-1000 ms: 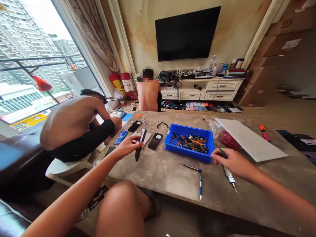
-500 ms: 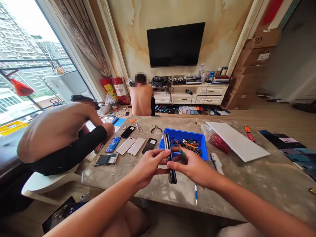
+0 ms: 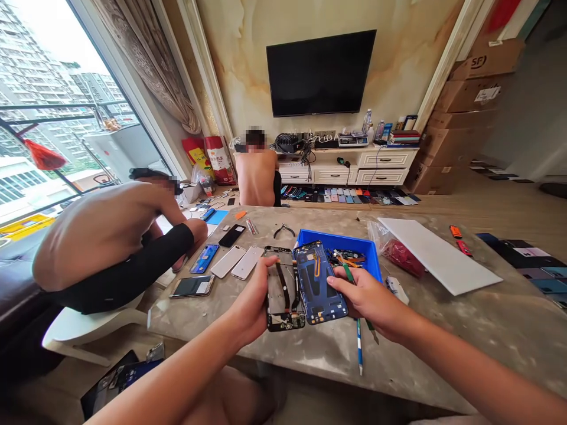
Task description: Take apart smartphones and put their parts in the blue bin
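Observation:
An opened phone is spread in two halves above the table. My left hand (image 3: 254, 298) is closed on the phone frame (image 3: 277, 289), whose inside with dark flex cables faces up. In my right hand (image 3: 361, 292) is the blue back cover (image 3: 316, 283), its inner side up with an orange flex strip; a green-handled tool (image 3: 348, 271) is also held there. The halves lie side by side, their near edges close together. Behind them a blue bin (image 3: 374, 254) holds small phone parts. A blue pen-like tool (image 3: 359, 348) rests below my right hand.
Several phones (image 3: 228, 261) lie at the table's left, with pliers (image 3: 284, 230) behind. A white board (image 3: 438, 254) and a red bundle in plastic (image 3: 403, 258) are at the right. Two people (image 3: 101, 242) (image 3: 257, 177) sit bent over, left and beyond the table.
The phone, earlier held edge-on with its halves together, is now opened out like a book. My hands have moved apart, and the view has shifted slightly.

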Tool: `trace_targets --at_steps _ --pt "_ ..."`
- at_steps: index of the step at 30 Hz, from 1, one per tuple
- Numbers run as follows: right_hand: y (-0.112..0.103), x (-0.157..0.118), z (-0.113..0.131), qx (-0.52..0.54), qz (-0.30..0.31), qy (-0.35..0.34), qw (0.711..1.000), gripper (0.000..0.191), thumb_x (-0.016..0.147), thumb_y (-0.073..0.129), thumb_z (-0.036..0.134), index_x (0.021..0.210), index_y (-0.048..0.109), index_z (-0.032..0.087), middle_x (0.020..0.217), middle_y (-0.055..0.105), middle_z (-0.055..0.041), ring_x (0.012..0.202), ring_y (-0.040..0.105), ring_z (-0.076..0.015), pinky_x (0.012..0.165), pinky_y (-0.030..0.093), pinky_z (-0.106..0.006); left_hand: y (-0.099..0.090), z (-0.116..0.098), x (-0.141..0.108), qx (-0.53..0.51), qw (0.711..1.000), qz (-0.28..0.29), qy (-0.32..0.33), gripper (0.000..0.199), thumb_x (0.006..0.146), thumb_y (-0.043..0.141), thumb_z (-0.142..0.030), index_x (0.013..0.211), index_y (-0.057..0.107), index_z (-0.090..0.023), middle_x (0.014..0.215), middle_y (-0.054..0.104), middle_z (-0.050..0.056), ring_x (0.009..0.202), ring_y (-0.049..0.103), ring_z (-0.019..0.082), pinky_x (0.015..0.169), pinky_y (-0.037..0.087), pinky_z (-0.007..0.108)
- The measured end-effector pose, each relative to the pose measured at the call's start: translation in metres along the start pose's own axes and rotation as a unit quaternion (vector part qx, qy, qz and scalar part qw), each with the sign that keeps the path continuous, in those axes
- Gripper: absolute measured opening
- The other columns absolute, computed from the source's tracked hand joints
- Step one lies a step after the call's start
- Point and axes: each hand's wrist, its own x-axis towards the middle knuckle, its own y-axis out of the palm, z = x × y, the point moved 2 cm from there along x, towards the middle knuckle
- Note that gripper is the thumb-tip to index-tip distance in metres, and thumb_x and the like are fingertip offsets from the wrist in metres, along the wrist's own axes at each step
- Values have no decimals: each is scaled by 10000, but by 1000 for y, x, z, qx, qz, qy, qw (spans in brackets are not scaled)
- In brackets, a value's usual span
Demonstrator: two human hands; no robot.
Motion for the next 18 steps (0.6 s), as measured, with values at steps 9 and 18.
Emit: trace_targets --at_steps 9,18 --pt "-2 5 1 57 6 35 998 335 757 731 481 859 556 214 639 520 67 471 371 -72 467 259 -225 -15 -5 12 -14 1000 24 -11 630 871 426 -688 996 702 -136 811 737 126 691 696 236 714 575 341" --pt "-18 16 -11 43 -49 58 996 322 708 749 411 840 536 210 667 565 52 502 415 -83 486 250 -228 -56 39 52 133 988 -39 -73 510 864 488 -630 1019 627 -165 787 711 94 643 681 249 569 544 358"
